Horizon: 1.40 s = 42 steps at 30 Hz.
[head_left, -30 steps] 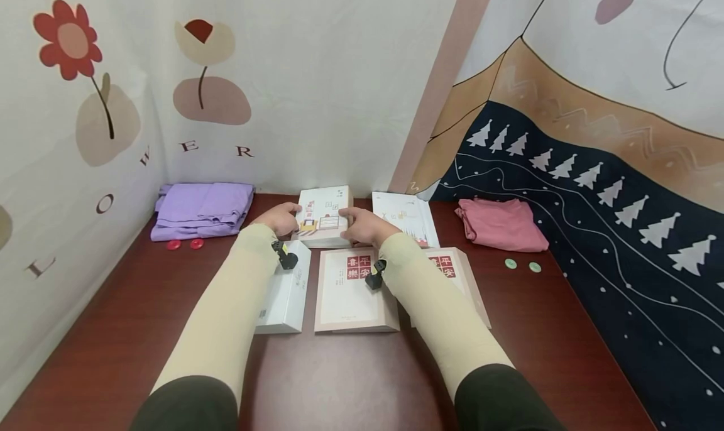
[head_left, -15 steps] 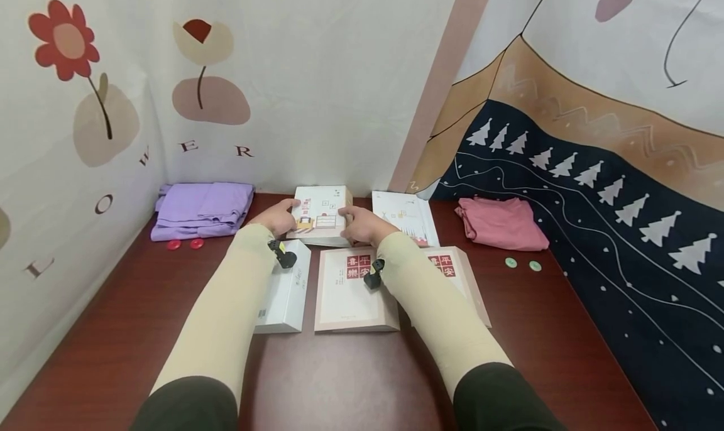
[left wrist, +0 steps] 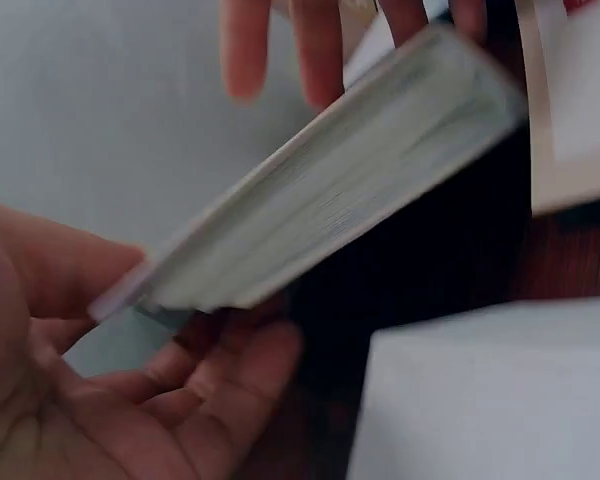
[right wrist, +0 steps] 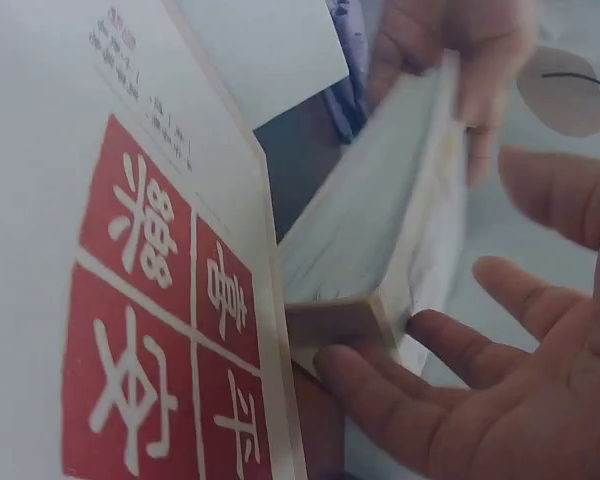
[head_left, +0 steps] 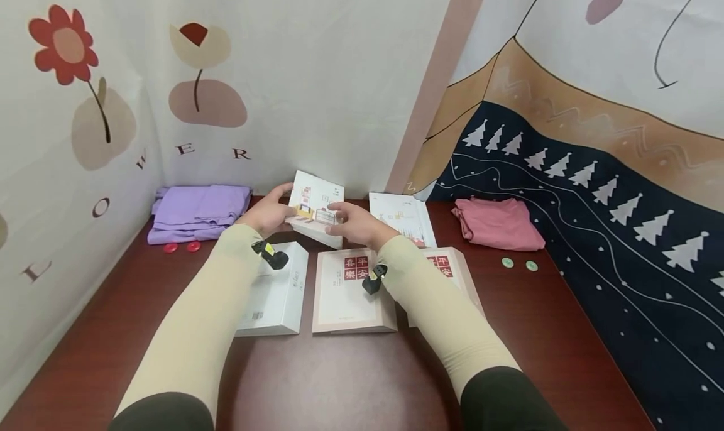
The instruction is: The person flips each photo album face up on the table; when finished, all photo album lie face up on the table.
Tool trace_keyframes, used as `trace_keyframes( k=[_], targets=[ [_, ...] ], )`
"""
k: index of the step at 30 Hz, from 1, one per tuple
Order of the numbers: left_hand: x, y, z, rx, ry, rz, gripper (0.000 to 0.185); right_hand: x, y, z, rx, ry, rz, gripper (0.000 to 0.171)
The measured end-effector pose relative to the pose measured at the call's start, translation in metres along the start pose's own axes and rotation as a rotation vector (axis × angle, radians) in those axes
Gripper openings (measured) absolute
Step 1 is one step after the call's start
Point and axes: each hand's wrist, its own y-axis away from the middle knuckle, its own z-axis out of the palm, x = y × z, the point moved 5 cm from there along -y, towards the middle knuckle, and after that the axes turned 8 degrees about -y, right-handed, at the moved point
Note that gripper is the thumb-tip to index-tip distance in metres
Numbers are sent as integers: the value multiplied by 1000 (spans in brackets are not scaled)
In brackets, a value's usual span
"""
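A thick white book [head_left: 317, 195] with small coloured drawings on its cover is held tilted at the back of the table. My left hand [head_left: 266, 215] grips its left side, fingers underneath and thumb over the cover edge; the page block [left wrist: 330, 180] faces the left wrist camera. The right hand [head_left: 362, 225] is at the opposite side. In the right wrist view its fingertips touch the book's corner [right wrist: 335, 320], while the thumb [right wrist: 560, 195] stands away from the cover. Just in front lies a book with red character squares [head_left: 342, 302].
A white book [head_left: 277, 299] lies front left, another red-square book [head_left: 452, 274] front right, and a thinner white one [head_left: 398, 214] back right. Folded purple cloth [head_left: 198, 212] with red buttons [head_left: 193, 246] is left; folded pink cloth [head_left: 500, 223] with green buttons [head_left: 508, 262] is right.
The book has gone from lying flat to tilted, its far edge raised. My left hand has slid under its side, and the right hand's grip has loosened, its fingers spreading.
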Motion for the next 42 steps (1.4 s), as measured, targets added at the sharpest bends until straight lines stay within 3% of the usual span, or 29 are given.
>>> trace_keyframes(
  k=[6, 10, 16, 23, 30, 36, 39, 42],
  targets=[
    [19, 11, 6, 28, 120, 79, 79, -3, 3, 6, -41, -134, 6, 81],
    [24, 15, 16, 7, 119, 152, 75, -3, 2, 8, -23, -202, 7, 91],
    [16, 14, 29, -56, 48, 217, 71, -11, 2, 14, 57, -284, -50, 97],
    [5, 6, 38, -89, -91, 197, 75, -5, -1, 13, 219, -70, -12, 101],
    [-11, -1, 24, -71, -347, 145, 68, -6, 1, 7, 335, 17, -36, 97],
    [-25, -1, 6, -31, -485, 79, 68, -1, 0, 7, 350, 27, 8, 94],
    [-27, 1, 2, -25, -499, 54, 70, 4, -3, 6, 329, 2, 45, 94],
    [-26, 2, 3, -28, -449, 46, 70, 11, -6, 6, 296, -40, 82, 93]
  ],
)
